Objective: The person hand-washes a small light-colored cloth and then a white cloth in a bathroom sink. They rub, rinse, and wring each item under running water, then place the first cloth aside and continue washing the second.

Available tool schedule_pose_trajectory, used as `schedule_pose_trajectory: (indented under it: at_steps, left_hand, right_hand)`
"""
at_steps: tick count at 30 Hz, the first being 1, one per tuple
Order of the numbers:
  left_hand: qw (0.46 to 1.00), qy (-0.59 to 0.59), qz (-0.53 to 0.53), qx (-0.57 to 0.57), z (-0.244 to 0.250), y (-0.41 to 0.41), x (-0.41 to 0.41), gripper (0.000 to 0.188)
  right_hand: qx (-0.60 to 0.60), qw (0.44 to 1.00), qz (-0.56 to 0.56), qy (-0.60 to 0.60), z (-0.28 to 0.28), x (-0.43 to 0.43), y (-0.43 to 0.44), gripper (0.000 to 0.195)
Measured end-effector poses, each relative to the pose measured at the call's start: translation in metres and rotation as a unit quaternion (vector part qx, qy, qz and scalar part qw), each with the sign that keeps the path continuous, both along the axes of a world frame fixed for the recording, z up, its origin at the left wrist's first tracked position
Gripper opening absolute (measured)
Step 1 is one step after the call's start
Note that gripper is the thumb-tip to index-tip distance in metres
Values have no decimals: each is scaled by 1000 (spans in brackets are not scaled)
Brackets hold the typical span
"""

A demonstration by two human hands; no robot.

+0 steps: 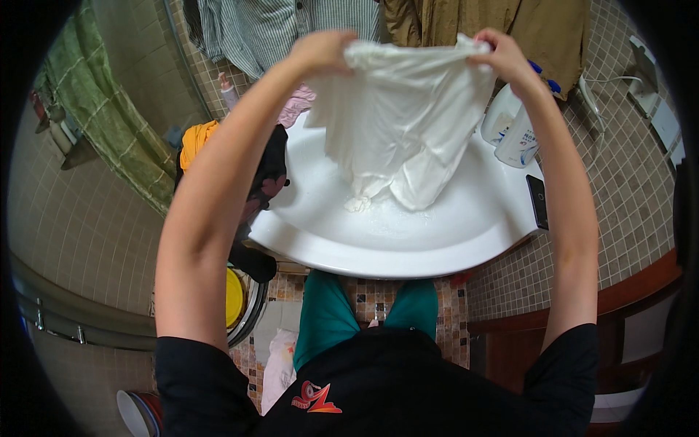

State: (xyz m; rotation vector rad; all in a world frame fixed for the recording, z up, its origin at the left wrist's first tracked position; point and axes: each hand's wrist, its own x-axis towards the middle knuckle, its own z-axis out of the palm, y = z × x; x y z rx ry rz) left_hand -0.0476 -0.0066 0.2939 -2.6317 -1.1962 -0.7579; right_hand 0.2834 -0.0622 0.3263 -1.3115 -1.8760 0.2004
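Both of my hands hold up a white cloth garment (404, 109) by its upper edge, stretched between them over a white washbasin (355, 259). My left hand (323, 52) grips the left end and looks blurred. At the right end, my right hand (499, 54) pinches a bunched corner between thumb and fingers. The garment hangs in folds, looks wet, and its lower end reaches down to the basin's bowl. A little water shows in the bowl beneath it. What kind of garment it is, I cannot tell.
Two white plastic bottles (516, 136) stand on the basin's right rim, near a dark phone (538, 202). Dark and orange clothes (199, 143) are heaped at the left. A striped shirt (338, 22) and brown trousers (546, 38) hang behind. A green curtain (104, 98) hangs far left.
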Motion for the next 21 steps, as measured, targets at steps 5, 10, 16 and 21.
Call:
schedule_pose_trajectory:
  at_steps: [5, 10, 16, 21]
  left_hand:
    - [969, 190, 32, -152, -126, -2, 3, 68]
    - [930, 226, 71, -281, -202, -23, -6, 53]
    - [978, 155, 40, -131, -202, -19, -29, 39]
    - [957, -134, -5, -256, -185, -20, -2, 33]
  right_hand:
    - [-195, 980, 11, -36, -113, 6, 0, 23]
    - [-142, 980, -101, -94, -182, 57, -10, 23]
    - [-286, 901, -97, 311, -166, 72, -19, 18]
    - [-291, 952, -85, -48, -172, 33, -34, 30]
